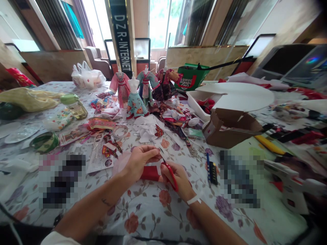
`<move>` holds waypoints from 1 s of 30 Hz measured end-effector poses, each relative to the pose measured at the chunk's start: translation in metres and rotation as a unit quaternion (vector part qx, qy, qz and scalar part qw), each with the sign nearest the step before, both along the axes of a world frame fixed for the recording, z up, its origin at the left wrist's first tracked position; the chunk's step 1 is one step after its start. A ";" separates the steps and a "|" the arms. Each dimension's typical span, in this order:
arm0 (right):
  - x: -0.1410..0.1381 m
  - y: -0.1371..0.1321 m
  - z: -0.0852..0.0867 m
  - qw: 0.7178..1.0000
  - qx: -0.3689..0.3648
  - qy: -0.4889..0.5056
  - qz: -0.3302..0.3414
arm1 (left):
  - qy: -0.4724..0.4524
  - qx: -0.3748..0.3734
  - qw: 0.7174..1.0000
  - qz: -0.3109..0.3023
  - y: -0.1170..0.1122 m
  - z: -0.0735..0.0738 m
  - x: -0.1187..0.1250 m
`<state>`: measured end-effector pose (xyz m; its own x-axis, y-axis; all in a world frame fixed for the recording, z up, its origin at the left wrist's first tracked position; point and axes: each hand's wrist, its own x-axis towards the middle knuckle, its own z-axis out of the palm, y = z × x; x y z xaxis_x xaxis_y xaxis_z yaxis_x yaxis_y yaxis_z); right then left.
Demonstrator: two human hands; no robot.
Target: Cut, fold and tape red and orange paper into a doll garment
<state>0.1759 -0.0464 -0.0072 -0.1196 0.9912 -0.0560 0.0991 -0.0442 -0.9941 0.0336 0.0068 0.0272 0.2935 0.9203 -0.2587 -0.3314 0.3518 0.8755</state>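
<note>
My right hand is closed on a pair of scissors with red handles, and their blades point up toward my left fingertips. The fingers of my left hand are pinched together just above the scissors. A thin, pale bit shows at those fingertips, too small to name. Beneath both hands lies a piece of red fabric on the floral tablecloth. A heap of white scraps rests just beyond my left hand.
Several small dress forms wear doll dresses at the back. To the right stand an open cardboard box, a white tray and a green bag. A lidded jar, green tape roll and clear tape roll sit leftward.
</note>
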 end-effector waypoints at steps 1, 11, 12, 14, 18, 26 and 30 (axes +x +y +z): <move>0.000 0.000 -0.001 1.000 -0.001 0.001 0.000 | -0.001 -0.003 1.000 -0.001 0.000 0.000 0.000; -0.001 0.000 -0.001 1.000 0.006 -0.016 -0.007 | -0.015 -0.017 1.000 0.008 -0.001 0.000 0.002; -0.001 0.000 -0.002 1.000 0.005 -0.015 -0.008 | -0.018 -0.020 1.000 0.009 -0.001 0.000 0.002; -0.002 0.000 -0.002 1.000 0.004 -0.014 -0.010 | -0.023 -0.026 0.999 0.009 -0.001 0.000 0.002; -0.002 0.000 -0.003 1.000 0.009 -0.013 -0.011 | -0.029 -0.033 0.999 0.008 -0.001 -0.001 0.002; 0.000 0.000 -0.005 1.000 -0.011 -0.015 -0.017 | -0.037 -0.074 0.996 -0.022 -0.002 -0.001 0.003; -0.001 -0.001 -0.005 1.000 -0.012 -0.011 -0.022 | -0.050 -0.090 0.994 -0.022 -0.002 -0.001 0.004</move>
